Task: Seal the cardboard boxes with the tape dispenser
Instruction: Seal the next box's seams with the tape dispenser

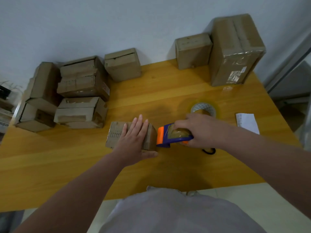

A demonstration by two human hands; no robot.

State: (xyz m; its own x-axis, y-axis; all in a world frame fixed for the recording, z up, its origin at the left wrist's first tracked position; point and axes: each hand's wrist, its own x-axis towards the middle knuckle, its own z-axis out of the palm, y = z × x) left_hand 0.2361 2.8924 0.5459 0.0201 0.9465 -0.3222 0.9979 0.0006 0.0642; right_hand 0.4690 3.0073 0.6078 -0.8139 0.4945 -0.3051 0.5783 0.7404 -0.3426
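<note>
A small cardboard box (116,133) sits on the yellow wooden counter (75,158), roughly midway between its left and right edges and somewhat closer to the near edge than the far one. The left grip (133,140) lies flat on top of the box with fingers straight and together, pressing down, and the thumb reaches along the box's near side. The right grip (203,130) is curled around the blue and orange tape dispenser (166,137), holding it by the roll housing. The dispenser's orange end touches the right side of the small box. A brownish roll of tape shows inside the dispenser under the fingers.

Just behind the right grip, toward the right edge, a spare tape roll (204,107) lies flat on the counter. A white paper slip (247,122) lies near the right edge. A small black loop (209,150) shows on the counter below the right wrist; I cannot tell what it is.

At the far left corner a cluster of worn boxes (80,91) is stacked, some with flaps loose. A single box (122,64) stands at the far edge beside them. At the far right corner a medium box (193,51) stands against a tall taped box (235,51).
</note>
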